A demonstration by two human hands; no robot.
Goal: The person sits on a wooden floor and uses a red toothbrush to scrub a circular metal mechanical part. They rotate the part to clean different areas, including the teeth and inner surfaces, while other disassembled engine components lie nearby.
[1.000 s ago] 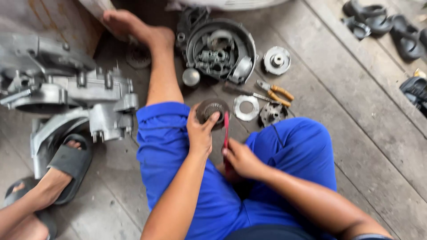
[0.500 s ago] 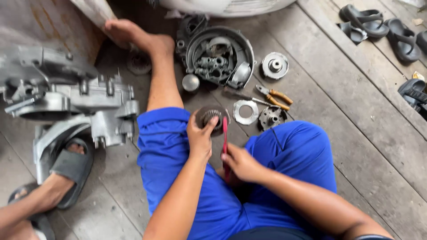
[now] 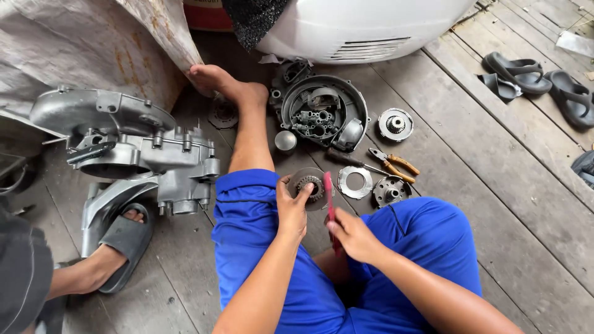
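I sit on a wooden floor in blue trousers. My left hand [image 3: 291, 207] grips a round toothed metal disc [image 3: 309, 185] held upright between my knees. My right hand [image 3: 349, 235] holds a red-handled tool [image 3: 330, 204] whose tip rests against the disc's right edge. The lower end of the tool is hidden behind my hand.
A grey engine casing [image 3: 139, 151] lies at left beside another person's sandalled foot [image 3: 120, 238]. Ahead lie a round cover with parts [image 3: 325, 111], a small hub [image 3: 395, 124], a ring plate [image 3: 354, 182], orange-handled pliers [image 3: 396, 164] and black sandals [image 3: 532, 77]. A white scooter body [image 3: 365, 25] stands behind.
The view has tilted up, showing the white scooter body and tarp. My hands keep the disc and red tool together; the tool has shifted slightly against the disc.
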